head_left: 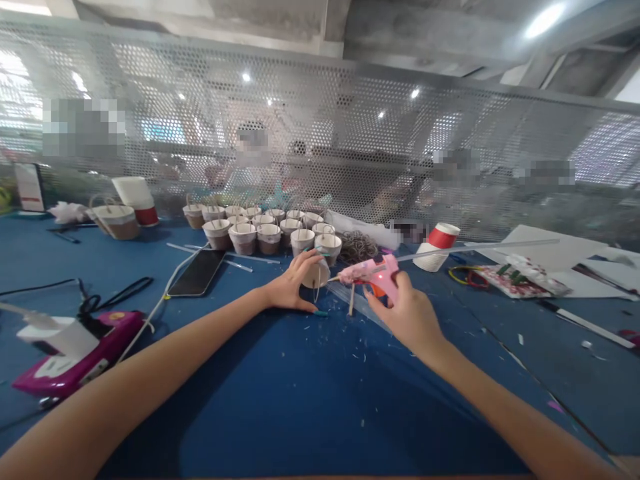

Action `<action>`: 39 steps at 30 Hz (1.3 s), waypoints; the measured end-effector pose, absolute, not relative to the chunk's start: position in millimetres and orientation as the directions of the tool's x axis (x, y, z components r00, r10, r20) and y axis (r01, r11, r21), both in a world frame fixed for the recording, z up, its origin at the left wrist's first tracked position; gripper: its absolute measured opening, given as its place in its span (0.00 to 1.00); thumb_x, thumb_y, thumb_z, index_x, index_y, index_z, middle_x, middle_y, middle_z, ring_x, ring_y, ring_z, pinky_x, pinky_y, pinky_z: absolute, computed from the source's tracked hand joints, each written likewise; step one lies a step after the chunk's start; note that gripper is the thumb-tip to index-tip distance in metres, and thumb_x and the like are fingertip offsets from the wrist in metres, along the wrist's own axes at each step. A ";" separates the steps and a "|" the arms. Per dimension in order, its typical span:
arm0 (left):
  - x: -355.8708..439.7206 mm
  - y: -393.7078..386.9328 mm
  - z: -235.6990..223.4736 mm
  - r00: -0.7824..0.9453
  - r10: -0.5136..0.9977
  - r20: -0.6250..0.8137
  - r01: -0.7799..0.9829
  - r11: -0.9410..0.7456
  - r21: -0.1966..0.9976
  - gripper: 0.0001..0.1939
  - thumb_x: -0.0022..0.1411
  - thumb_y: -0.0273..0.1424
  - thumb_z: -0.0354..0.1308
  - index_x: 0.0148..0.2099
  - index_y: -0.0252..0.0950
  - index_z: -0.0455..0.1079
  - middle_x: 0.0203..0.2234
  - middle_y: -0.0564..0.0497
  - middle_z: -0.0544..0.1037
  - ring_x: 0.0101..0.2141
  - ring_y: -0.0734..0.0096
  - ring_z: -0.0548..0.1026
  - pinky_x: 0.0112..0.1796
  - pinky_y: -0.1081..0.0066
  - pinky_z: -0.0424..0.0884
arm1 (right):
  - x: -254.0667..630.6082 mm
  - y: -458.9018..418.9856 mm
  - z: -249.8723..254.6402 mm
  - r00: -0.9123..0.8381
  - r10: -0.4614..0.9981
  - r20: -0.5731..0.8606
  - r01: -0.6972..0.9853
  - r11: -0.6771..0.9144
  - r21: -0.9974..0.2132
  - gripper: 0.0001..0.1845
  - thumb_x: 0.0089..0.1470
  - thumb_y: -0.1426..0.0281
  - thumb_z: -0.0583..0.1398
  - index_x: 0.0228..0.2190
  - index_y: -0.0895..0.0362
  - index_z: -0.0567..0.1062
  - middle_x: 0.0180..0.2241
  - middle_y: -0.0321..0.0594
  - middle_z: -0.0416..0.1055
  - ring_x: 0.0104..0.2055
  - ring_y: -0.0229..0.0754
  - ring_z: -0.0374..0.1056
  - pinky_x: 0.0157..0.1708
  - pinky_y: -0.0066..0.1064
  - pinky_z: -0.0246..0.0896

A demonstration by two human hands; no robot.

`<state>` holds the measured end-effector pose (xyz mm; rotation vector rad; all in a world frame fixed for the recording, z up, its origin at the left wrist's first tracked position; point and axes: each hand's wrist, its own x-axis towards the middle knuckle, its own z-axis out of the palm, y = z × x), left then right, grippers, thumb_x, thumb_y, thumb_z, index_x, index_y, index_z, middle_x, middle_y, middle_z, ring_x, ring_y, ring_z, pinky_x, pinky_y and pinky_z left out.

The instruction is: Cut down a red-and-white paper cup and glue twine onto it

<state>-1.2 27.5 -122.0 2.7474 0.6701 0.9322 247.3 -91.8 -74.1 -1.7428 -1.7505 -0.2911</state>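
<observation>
Left hand (290, 285) first: it is curled around a small paper cup (315, 275), fingers arched over the upper side, thumb stretched low along the blue table (300, 400), its long teal nail pointing right. The forearm runs in a long slant from the near left corner. The cup sits tipped in that grasp, at the middle of the table, just in front of the clustered cups (269, 237).

From the near right, the other forearm angles inward, and the right hand (413, 317) is closed around the handle of a pink glue gun (367, 270). It points the nozzle leftward, right up by the cup; whether they touch I can't tell. A clear glue stick (480, 249) juts far out behind the gun.
</observation>
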 end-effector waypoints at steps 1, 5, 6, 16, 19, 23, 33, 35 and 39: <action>-0.9 26.1 -121.1 0.701 0.464 0.541 0.368 -0.886 0.283 0.57 0.39 0.51 0.65 0.64 0.37 0.40 0.62 0.34 0.46 0.62 0.43 0.45 0.58 0.43 0.48 | 243.2 -88.6 -79.9 0.065 0.790 0.610 0.975 0.081 -0.208 0.20 0.47 0.55 0.56 0.34 0.59 0.64 0.19 0.37 0.66 0.18 0.39 0.61 0.18 0.28 0.46; -0.3 21.1 -116.6 0.702 0.463 0.541 0.382 -0.886 0.263 0.54 0.43 0.51 0.63 0.64 0.37 0.41 0.61 0.34 0.48 0.62 0.44 0.47 0.58 0.44 0.50 | 232.2 -73.3 -94.7 -0.042 0.721 0.692 0.998 0.066 -0.008 0.16 0.50 0.59 0.54 0.33 0.59 0.66 0.19 0.39 0.68 0.17 0.39 0.62 0.18 0.27 0.43; -0.2 20.7 -116.3 0.702 0.462 0.542 0.384 -0.886 0.258 0.53 0.43 0.51 0.63 0.64 0.37 0.41 0.60 0.34 0.48 0.62 0.44 0.47 0.58 0.44 0.50 | 231.1 -69.2 -96.8 -0.061 0.702 0.710 0.998 0.066 0.021 0.15 0.51 0.60 0.53 0.33 0.60 0.66 0.19 0.40 0.68 0.17 0.39 0.62 0.18 0.27 0.42; 0.4 19.8 -114.9 0.689 0.484 0.539 0.382 -0.875 0.297 0.54 0.43 0.51 0.63 0.64 0.39 0.40 0.61 0.35 0.48 0.62 0.44 0.46 0.58 0.43 0.49 | 232.6 -58.8 -105.3 -0.340 0.431 0.836 0.940 0.120 0.320 0.11 0.54 0.67 0.54 0.34 0.62 0.70 0.22 0.40 0.70 0.20 0.37 0.65 0.19 0.27 0.49; 0.4 18.9 -114.3 0.693 0.487 0.531 0.379 -0.873 0.307 0.54 0.43 0.51 0.63 0.65 0.39 0.39 0.61 0.35 0.48 0.62 0.44 0.46 0.58 0.43 0.49 | 234.3 -62.2 -106.5 -0.401 0.348 0.847 0.916 0.129 0.381 0.11 0.54 0.67 0.55 0.34 0.63 0.70 0.21 0.39 0.69 0.20 0.36 0.65 0.19 0.27 0.50; -0.7 20.3 -117.1 0.696 0.492 0.523 0.374 -0.870 0.320 0.54 0.44 0.51 0.62 0.66 0.40 0.37 0.62 0.36 0.46 0.62 0.44 0.44 0.58 0.43 0.48 | 233.3 -64.6 -108.5 -0.390 0.319 0.864 0.921 0.122 0.371 0.11 0.54 0.67 0.55 0.34 0.64 0.70 0.20 0.38 0.68 0.19 0.36 0.64 0.18 0.27 0.48; 6.1 20.0 -117.6 0.690 0.477 0.545 0.393 -0.879 0.271 0.55 0.45 0.51 0.62 0.66 0.41 0.34 0.62 0.37 0.46 0.62 0.43 0.45 0.58 0.42 0.47 | 222.4 -59.9 -119.8 -0.354 0.520 0.777 0.931 0.116 0.347 0.14 0.55 0.69 0.53 0.40 0.65 0.70 0.24 0.42 0.71 0.21 0.37 0.65 0.19 0.28 0.52; 7.9 19.8 -117.6 0.685 0.474 0.553 0.390 -0.880 0.270 0.55 0.45 0.51 0.61 0.66 0.41 0.34 0.62 0.37 0.47 0.62 0.44 0.46 0.58 0.43 0.47 | 222.7 -59.8 -121.1 -0.358 0.525 0.772 0.929 0.117 0.351 0.16 0.55 0.68 0.52 0.42 0.66 0.70 0.25 0.43 0.72 0.22 0.38 0.66 0.19 0.28 0.54; 9.9 19.6 -118.4 0.670 0.485 0.562 0.383 -0.874 0.299 0.54 0.46 0.51 0.61 0.66 0.42 0.34 0.62 0.38 0.47 0.62 0.44 0.46 0.58 0.44 0.47 | 222.7 -60.3 -122.1 -0.359 0.555 0.751 0.926 0.111 0.361 0.22 0.56 0.69 0.51 0.49 0.69 0.67 0.26 0.45 0.72 0.22 0.39 0.66 0.20 0.29 0.57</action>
